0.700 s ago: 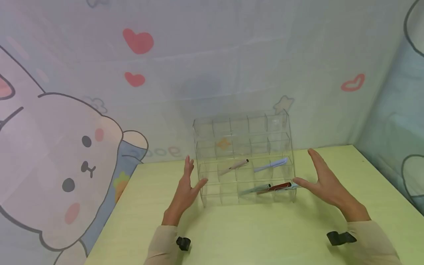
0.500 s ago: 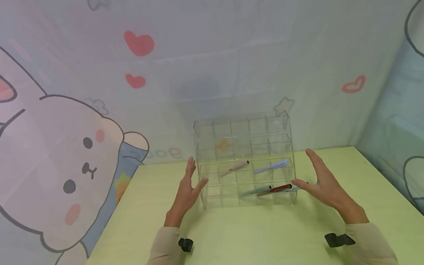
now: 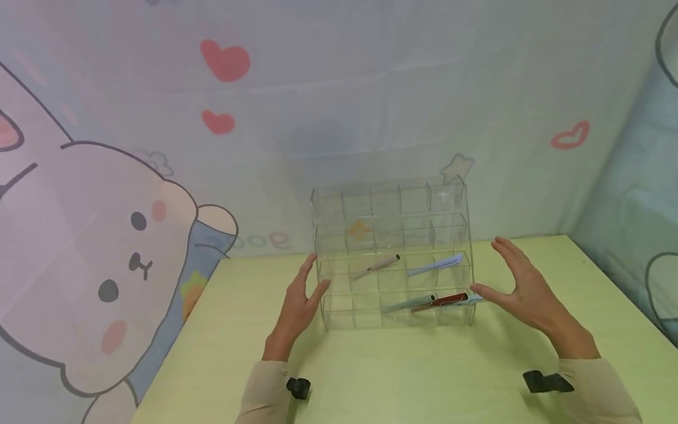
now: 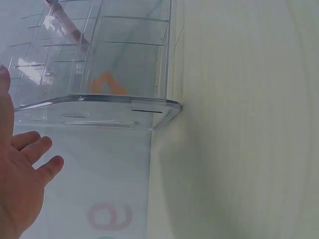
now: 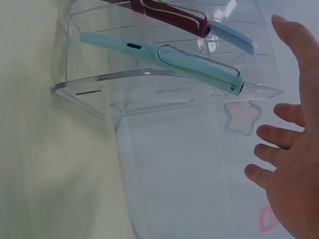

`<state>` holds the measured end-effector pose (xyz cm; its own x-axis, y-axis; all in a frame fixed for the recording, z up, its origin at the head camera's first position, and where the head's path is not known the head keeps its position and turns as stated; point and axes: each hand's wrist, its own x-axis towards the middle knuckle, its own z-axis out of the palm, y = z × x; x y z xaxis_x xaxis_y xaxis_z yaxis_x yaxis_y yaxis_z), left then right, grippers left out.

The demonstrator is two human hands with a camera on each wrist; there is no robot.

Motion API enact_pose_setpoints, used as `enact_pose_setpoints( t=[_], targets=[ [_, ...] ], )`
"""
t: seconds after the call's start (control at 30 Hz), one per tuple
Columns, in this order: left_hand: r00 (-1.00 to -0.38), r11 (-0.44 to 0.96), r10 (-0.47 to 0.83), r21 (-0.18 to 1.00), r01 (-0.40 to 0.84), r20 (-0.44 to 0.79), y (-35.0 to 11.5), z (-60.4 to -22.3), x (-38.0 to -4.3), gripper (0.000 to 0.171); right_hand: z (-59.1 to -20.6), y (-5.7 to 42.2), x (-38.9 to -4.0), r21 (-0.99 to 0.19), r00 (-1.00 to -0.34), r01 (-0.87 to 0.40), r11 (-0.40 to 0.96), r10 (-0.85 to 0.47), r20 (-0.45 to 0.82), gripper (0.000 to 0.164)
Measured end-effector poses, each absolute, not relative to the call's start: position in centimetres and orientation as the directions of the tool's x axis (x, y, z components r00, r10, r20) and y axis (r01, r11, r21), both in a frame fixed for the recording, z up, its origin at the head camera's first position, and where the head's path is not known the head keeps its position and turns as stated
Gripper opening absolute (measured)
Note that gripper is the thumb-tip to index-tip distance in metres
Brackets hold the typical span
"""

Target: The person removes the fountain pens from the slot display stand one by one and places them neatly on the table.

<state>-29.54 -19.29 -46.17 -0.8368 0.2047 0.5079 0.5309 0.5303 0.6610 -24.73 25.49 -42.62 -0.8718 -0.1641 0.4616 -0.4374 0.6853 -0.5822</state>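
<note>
A clear tiered rack with many compartments stands on the table. Its second row from the bottom holds a beige pen and a lavender pen. Along the bottom row lean a pale green pen, a dark red pen and a light blue-green pen. My left hand is at the rack's left side, thumb and fingers spread; whether it touches the panel I cannot tell. On the other side, my right hand has its fingers spread, holding nothing, its thumb near the blue-green pen's end.
The yellow-green table extends in front of the rack and to both sides. Behind it hangs a printed cloth with a rabbit and hearts. Another cloth closes off the right side.
My left fingers have come closer to the rack's left side. The right hand stays nearly where it was, still spread. Rack and pens look unmoved; the head view has shifted slightly.
</note>
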Motion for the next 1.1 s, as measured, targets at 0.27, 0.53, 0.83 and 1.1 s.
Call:
enact_pose_setpoints(
  t=[0.27,0.53,0.83,1.1],
  targets=[
    [-0.840,0.530,0.191,0.667,0.523,0.508,-18.8,-46.4,-29.6,0.062,-42.5,25.8,-24.4,-0.564,-0.867,-0.433,0.704,-0.154,0.473,0.091],
    [-0.812,0.528,0.184,0.641,0.557,0.555,-18.8,-46.1,-29.4,0.062,-42.2,26.1,-24.3,-0.557,-0.860,-0.436,0.707,-0.144,0.489,0.090],
    [-0.806,0.523,0.184,0.639,0.564,0.562,-18.4,-46.8,-29.5,0.053,-42.3,26.1,-24.1,-0.525,-0.858,-0.444,0.726,-0.176,0.483,0.089],
    [-0.820,0.540,0.191,0.639,0.547,0.540,-17.9,-47.0,-29.7,0.046,-42.1,25.6,-24.0,-0.520,-0.840,-0.470,0.713,-0.182,0.511,0.087]
  ],
)
